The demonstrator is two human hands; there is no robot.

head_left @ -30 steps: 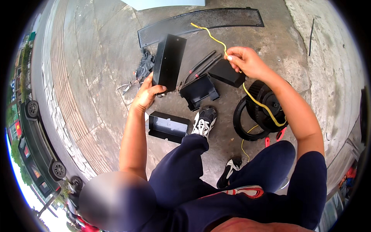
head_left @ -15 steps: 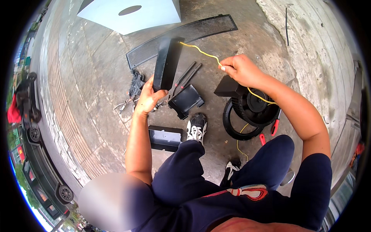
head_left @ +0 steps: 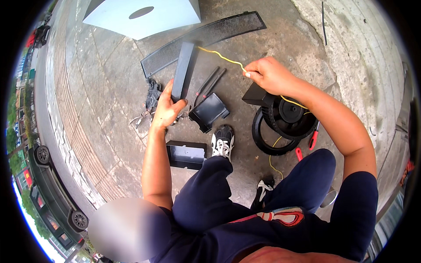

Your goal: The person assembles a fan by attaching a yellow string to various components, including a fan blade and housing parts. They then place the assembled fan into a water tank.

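Observation:
My left hand [head_left: 166, 107] is closed round the lower end of a long black box-shaped part [head_left: 183, 72], which I hold tilted up off the ground. From the far end of that part runs a yellow wire [head_left: 221, 56]. My right hand [head_left: 268, 75] pinches the wire between thumb and fingers, and the stretch between the hands hangs slightly wavy. Past my right hand the wire passes by my forearm toward a round black fan-like housing [head_left: 289, 116]. Where the wire joins the long part is blurred.
On the ground lie long-handled pliers [head_left: 211, 82], a black bracket [head_left: 209, 112], an open black tray [head_left: 186, 163] and a curved mesh panel [head_left: 219, 34]. Red-handled tools [head_left: 313, 139] rest by the housing. A white box [head_left: 142, 22] stands at the far left.
The long black part has turned slightly, showing more of its lit side. Both hands have shifted a little left, the wire still strung between them. Ground objects shift slightly with the view.

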